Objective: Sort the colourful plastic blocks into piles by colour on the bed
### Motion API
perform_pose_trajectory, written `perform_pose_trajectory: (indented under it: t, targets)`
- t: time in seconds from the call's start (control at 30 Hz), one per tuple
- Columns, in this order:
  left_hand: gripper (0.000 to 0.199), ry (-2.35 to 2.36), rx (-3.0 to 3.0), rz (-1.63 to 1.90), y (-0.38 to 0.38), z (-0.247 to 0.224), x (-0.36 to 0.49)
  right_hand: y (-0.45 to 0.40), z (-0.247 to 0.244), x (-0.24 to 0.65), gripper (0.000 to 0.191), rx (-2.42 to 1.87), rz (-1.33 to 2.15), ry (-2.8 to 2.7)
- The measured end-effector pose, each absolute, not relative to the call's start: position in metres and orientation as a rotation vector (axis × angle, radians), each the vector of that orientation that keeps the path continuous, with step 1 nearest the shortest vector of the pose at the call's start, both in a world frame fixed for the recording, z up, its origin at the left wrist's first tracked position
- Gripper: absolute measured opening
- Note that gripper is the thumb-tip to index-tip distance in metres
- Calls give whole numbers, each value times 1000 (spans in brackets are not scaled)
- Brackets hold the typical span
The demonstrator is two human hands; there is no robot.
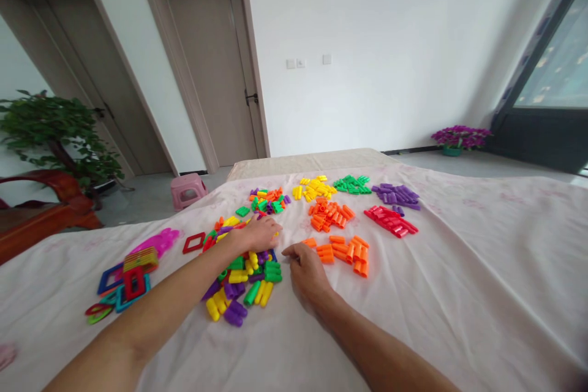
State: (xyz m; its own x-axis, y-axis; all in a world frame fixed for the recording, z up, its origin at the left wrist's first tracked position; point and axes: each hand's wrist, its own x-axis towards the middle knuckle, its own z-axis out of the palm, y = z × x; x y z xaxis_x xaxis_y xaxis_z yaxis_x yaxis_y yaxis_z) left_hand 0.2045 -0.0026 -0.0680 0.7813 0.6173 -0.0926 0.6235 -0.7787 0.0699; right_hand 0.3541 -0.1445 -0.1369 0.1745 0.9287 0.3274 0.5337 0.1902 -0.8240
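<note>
My left hand (261, 234) lies over a mixed heap of plastic bullet-shaped building pieces (239, 275), in yellow, green, purple and red. Its fingers reach forward and look apart, with a yellow bit beside the fingertips; a firm hold on any piece does not show. Just right of the heap, my right hand (307, 268) rests low over the cloth, its index finger stretched toward the left and nothing visible in it. Close beyond it lie orange pieces (342, 249), some joined in rows. A second orange group (329, 214) sits farther back.
Sorted groups lie at the back: yellow pieces (316, 187), green pieces (353, 184), purple pieces (395, 195) and red pieces (391, 221). A smaller mixed pile (269, 200) is beyond my left hand. Flat coloured frames (133, 283) lie at left on the tablecloth (482, 275).
</note>
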Motion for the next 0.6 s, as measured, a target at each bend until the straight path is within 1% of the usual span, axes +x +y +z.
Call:
perform_pose_trajectory:
  t: [0.07,0.17,0.2,0.27,0.33,0.37,0.43,0.6]
  targets:
    - [35,1028,2861,-49,-9,-62,189,-145,-136,353,45,-1474,482,-1515]
    - [43,1149,2826,124,-19,-55,159,-151,-129,352,40,-1479,483,-1580]
    - [47,1231,2800,229,-22,-54,146,-154,-125,351,38,-1482,497,-1623]
    - [47,1484,2646,610,-30,-59,117,-159,-117,349,32,-1489,513,-1751]
    - [48,1737,2422,901,-39,-70,86,-164,-110,348,32,-1500,492,-1887]
    - [51,1827,2306,989,-44,-77,73,-165,-107,347,34,-1510,470,-1933]
    - [55,1972,2143,1046,-52,-93,52,-165,-105,346,37,-1550,435,-1966]
    - [60,2088,1912,944,-64,-120,39,-161,-109,345,38,-1651,462,-1830]
